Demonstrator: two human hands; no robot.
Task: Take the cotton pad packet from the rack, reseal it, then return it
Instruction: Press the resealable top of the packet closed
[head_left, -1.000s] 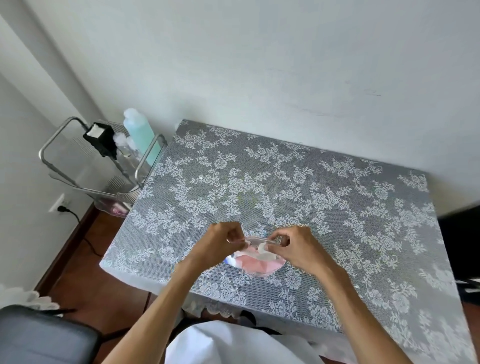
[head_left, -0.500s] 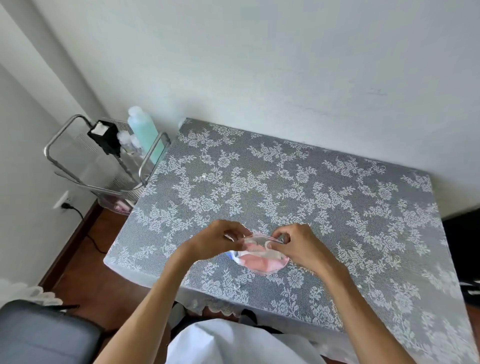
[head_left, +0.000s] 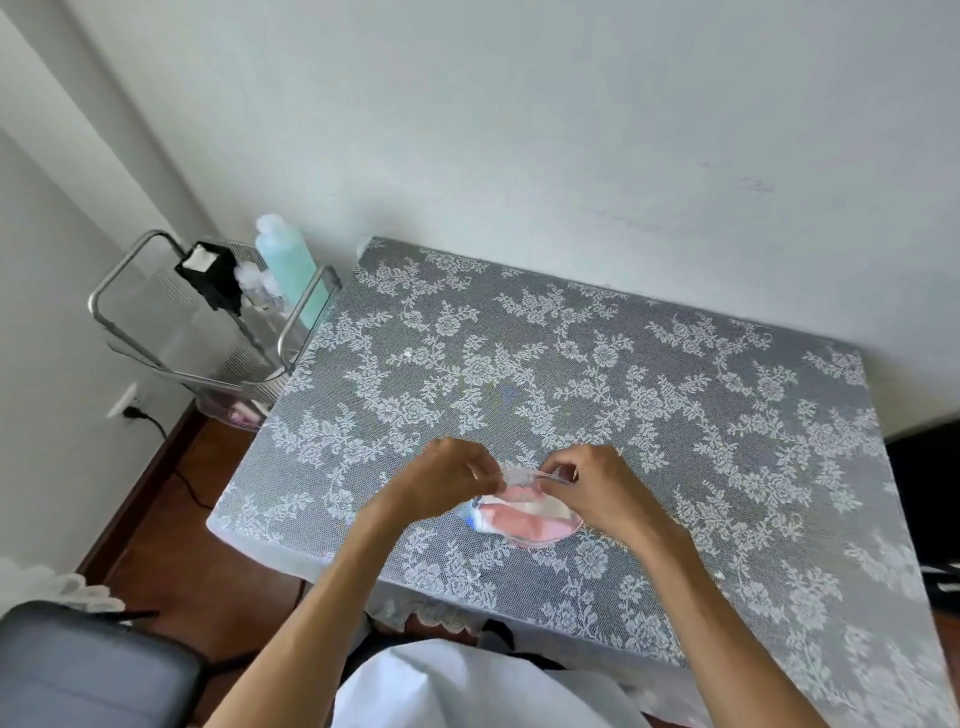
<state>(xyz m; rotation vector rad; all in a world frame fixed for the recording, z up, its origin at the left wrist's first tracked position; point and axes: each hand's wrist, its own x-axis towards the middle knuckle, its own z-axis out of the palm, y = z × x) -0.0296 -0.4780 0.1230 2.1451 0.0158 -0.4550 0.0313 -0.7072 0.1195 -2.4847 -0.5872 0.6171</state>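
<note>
From my seat the table (head_left: 597, 364) carries the job, with the rack (head_left: 208, 322) off its far left corner, so fetching looks done. The cotton pad packet (head_left: 527, 517) lies near the front edge; my left hand (head_left: 447, 480) and right hand (head_left: 597, 483) pinch its top strip, so I judge sealing underway, return pending.

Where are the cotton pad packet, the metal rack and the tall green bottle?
cotton pad packet (head_left: 524, 522), head view, on its pink and white body below the pinched top edge.
metal rack (head_left: 304, 312), head view, on its right-hand handle bar beside the table.
green bottle (head_left: 288, 260), head view, on its upper body.
</note>
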